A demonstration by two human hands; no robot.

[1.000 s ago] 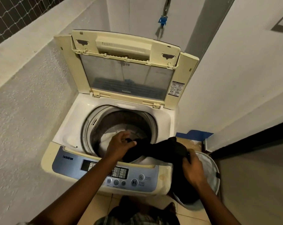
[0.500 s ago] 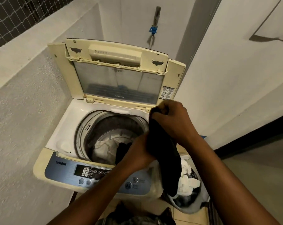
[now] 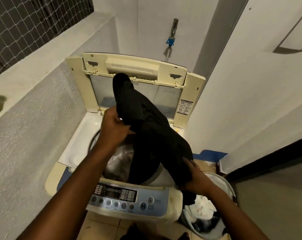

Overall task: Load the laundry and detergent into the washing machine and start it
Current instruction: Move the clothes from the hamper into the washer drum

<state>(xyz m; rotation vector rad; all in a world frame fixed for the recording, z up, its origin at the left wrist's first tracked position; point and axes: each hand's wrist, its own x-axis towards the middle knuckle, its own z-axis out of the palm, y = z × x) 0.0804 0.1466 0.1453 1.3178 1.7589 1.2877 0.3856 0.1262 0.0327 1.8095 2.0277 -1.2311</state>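
Nearest to me, at the bottom right, a round laundry basket [image 3: 231, 187] sits on the floor just beside the washing machine [image 3: 74, 146]. There are white clothes [image 3: 204, 207] and some dark ones inside it.

The machine's control panel [image 3: 122, 196] runs along the front edge. It is blue, with a row of round buttons and a small dark screen.

The right hand [image 3: 197, 179] is over the front right corner of the machine. Its fingers are curled around the low part of a big black cloth [image 3: 152, 132]. The bottom end of the cloth hangs down from this hand, into the top of the basket.

Behind the panel is the round drum [image 3: 119, 161]. Its mouth is open, and some pale clothes lie inside. The black cloth stretches across the mouth of the drum and hides most of the right side.

The left hand [image 3: 114, 129] is farther back, above the back left edge of the drum. Its fingers are closed tight on a higher part of the black cloth. The top end of the cloth sticks up past this hand.

Behind that, the cream lid [image 3: 164, 70] stands open, leaning back toward the wall. A tap [image 3: 171, 40] with a blue part is on the wall above it. Far up on the left is a window with a net [image 3: 25, 23].
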